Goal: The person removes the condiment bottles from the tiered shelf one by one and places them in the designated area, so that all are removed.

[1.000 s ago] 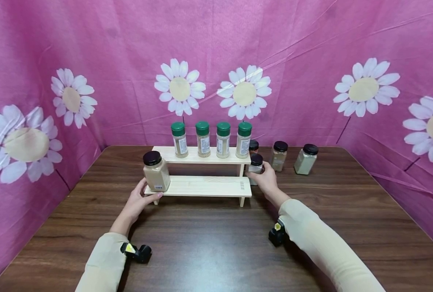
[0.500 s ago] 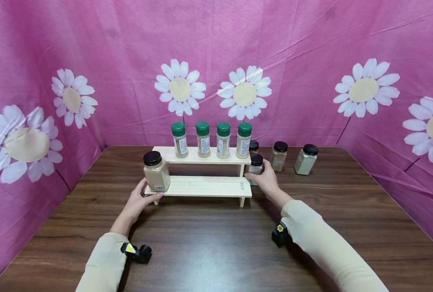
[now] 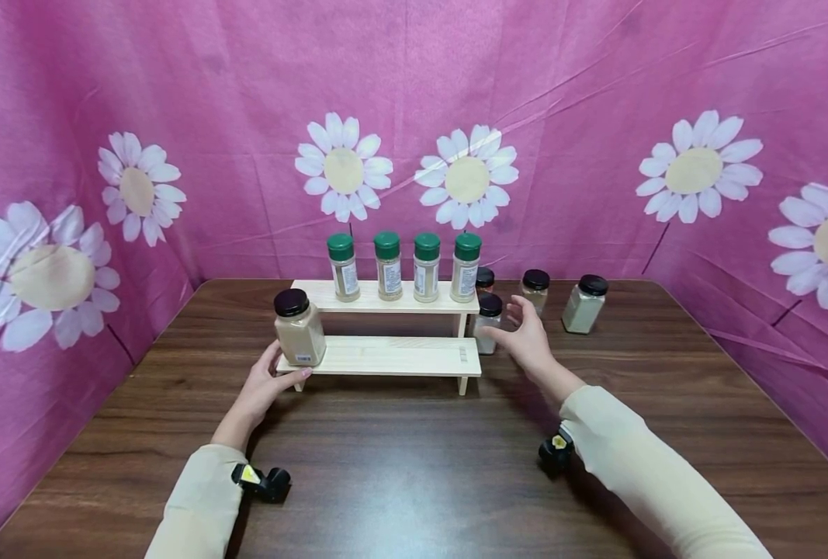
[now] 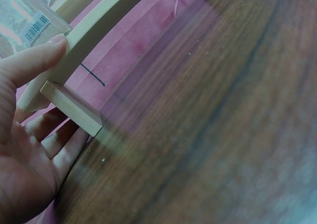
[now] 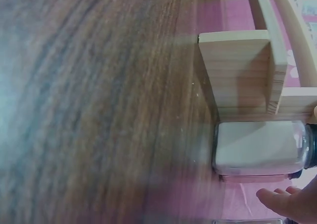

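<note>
A two-tier wooden shelf rack [image 3: 393, 357] stands on the table. My left hand [image 3: 263, 388] grips the left end of its lower board, thumb [image 4: 47, 58] against the front edge and fingers underneath by the leg [image 4: 77, 110]. Above that hand, a large black-lidded jar of tan powder [image 3: 300, 335] sits on the lower board. Just off the rack's right end stands a black-lidded jar of pale powder [image 3: 487, 320], upright on the table. Beside it is my right hand [image 3: 531, 339], fingers spread and holding nothing, thumb overlapping the jar's side in the head view.
Several green-capped spice bottles [image 3: 388, 268] line the upper board. Behind the rack's right end is a black-lidded jar with reddish contents [image 3: 484, 281]. Further right stand a brownish jar [image 3: 535, 287] and a pale green one [image 3: 584, 309]. A pink flowered curtain [image 3: 407, 93] hangs behind the table.
My right hand has let go of the pale powder jar and moved right, its fingers now apart from the jar and partly covering the brownish one. The left hand keeps its place.
</note>
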A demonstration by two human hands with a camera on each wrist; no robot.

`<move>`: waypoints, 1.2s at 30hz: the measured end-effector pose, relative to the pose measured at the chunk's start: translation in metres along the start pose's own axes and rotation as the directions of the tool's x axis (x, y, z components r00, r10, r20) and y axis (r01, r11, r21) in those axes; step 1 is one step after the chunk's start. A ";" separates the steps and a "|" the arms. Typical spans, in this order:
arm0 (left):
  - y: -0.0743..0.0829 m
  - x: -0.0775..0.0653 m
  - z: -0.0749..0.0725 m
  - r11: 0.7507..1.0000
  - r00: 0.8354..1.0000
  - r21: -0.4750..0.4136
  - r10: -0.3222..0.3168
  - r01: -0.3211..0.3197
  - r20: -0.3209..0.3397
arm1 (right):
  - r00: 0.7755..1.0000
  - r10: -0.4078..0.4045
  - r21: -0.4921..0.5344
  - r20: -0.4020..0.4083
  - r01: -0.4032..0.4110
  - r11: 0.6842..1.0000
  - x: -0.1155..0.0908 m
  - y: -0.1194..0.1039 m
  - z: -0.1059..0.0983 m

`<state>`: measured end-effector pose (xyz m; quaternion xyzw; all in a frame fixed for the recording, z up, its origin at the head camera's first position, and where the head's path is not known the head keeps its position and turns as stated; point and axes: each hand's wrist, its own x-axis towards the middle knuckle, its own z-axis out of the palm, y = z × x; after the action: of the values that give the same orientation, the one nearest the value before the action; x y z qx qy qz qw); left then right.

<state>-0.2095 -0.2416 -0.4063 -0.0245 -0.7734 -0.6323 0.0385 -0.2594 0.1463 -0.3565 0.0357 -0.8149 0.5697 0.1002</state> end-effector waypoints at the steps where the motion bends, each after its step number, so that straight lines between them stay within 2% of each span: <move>1: 0.001 0.000 0.000 1.000 1.000 -0.001 -0.001 0.001 0.000 | 1.000 -0.002 0.001 0.003 0.002 1.000 -0.001 -0.001 -0.001; 8: 0.002 -0.001 0.000 1.000 1.000 -0.002 0.009 -0.009 0.001 | 1.000 -0.004 -0.009 0.023 0.004 1.000 -0.008 -0.004 -0.009; 12: 0.003 -0.001 0.000 1.000 1.000 -0.002 0.008 -0.008 0.003 | 0.999 -0.033 0.001 0.023 0.033 0.999 -0.014 -0.003 -0.012; 18: 0.005 -0.003 0.001 1.000 1.000 -0.009 0.000 0.000 0.003 | 0.991 -0.128 0.011 0.044 0.128 0.992 -0.007 0.036 -0.014; 19: 0.005 -0.003 0.001 1.000 1.000 -0.008 -0.001 0.001 0.002 | 0.990 -0.132 0.019 0.047 0.131 0.991 -0.008 0.036 -0.014; 21: 0.005 -0.003 0.001 1.000 1.000 -0.010 -0.001 0.001 0.000 | 0.989 -0.133 0.047 0.058 0.130 0.990 -0.016 0.026 -0.014; 25: 0.005 -0.003 0.001 1.000 1.000 -0.009 0.005 -0.005 0.000 | 0.996 -0.072 0.063 0.045 0.069 0.996 -0.035 -0.007 -0.014; 30: 0.005 -0.002 0.001 1.000 1.000 -0.010 0.011 -0.011 0.001 | 0.998 -0.043 0.079 0.045 0.040 0.996 -0.043 -0.017 -0.013; 36: 0.005 -0.003 0.001 1.000 1.000 -0.016 0.011 -0.011 0.004 | 0.996 -0.077 0.087 0.047 0.072 0.994 -0.050 -0.024 -0.007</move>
<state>-0.2066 -0.2395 -0.4022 -0.0302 -0.7684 -0.6380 0.0404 -0.2053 0.1420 -0.3426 0.0845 -0.7904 0.5985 0.0993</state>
